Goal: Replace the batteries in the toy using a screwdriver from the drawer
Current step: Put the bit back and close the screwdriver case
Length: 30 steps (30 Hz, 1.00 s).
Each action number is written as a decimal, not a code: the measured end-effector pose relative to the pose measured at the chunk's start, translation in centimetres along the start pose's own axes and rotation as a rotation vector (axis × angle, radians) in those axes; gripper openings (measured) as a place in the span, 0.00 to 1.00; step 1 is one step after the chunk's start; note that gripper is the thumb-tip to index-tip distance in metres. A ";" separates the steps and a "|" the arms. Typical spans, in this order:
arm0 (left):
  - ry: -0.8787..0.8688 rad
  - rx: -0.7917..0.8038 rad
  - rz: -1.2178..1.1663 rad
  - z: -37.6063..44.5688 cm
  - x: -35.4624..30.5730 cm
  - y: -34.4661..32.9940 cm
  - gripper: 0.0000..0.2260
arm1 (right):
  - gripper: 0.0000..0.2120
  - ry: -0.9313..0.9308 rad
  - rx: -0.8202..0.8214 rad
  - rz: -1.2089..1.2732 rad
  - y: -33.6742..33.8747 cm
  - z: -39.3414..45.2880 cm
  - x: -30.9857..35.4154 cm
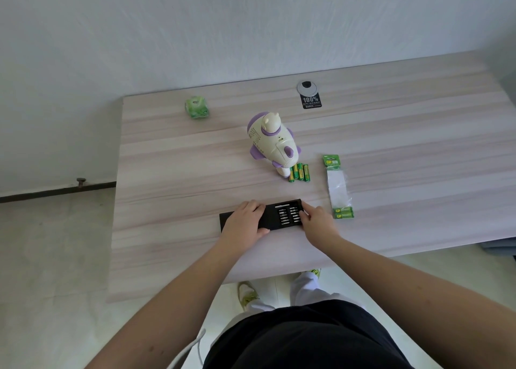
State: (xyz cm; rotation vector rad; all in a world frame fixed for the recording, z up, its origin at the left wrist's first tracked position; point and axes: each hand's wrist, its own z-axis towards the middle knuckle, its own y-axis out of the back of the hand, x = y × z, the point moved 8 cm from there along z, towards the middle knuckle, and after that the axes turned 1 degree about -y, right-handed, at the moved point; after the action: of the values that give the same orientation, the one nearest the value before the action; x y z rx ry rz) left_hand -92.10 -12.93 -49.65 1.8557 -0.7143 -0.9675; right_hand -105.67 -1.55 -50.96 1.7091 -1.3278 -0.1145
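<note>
A black screwdriver kit (284, 215) lies on the table near the front edge, its tray slid partly out and showing rows of metal bits. My left hand (245, 219) grips the kit's left part, fingers over the far edge and thumb on the near edge. My right hand (315, 218) holds the kit's right end, fingers resting on the bit tray. Behind the kit stands a cream and purple toy (272, 142). Three loose green batteries (300, 172) lie side by side at the toy's right foot.
A torn GP battery pack (337, 187) with batteries in its near end lies right of the kit. A green tissue pack (196, 107) sits at the back left. A cable grommet with a black sticker (308, 95) is at the back. The wooden table (167, 173) abuts the wall.
</note>
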 end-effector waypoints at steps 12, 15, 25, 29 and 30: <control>0.011 0.005 -0.015 0.9 -0.8 -0.3 0.29 | 0.17 0.034 0.048 0.031 0.6 -0.2 0.0; 0.014 -0.003 -0.033 1.2 -1.0 -0.4 0.29 | 0.17 0.041 0.050 0.032 0.6 -0.1 0.0; -0.014 -0.031 -0.047 3.1 -4.2 -0.7 0.28 | 0.13 0.024 0.103 -0.001 0.7 0.1 -0.3; -0.010 -0.028 -0.042 3.4 -4.5 -0.9 0.28 | 0.13 0.023 0.117 0.018 0.9 0.4 -0.6; -0.008 -0.030 -0.045 3.5 -4.7 -1.0 0.28 | 0.14 0.017 0.122 0.025 0.8 0.5 -0.7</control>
State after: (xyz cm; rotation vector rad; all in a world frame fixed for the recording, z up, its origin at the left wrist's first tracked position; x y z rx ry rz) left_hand -97.49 -10.41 -50.01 1.8496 -0.6621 -1.0097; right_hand -106.77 -1.26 -50.98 1.7903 -1.3675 -0.0048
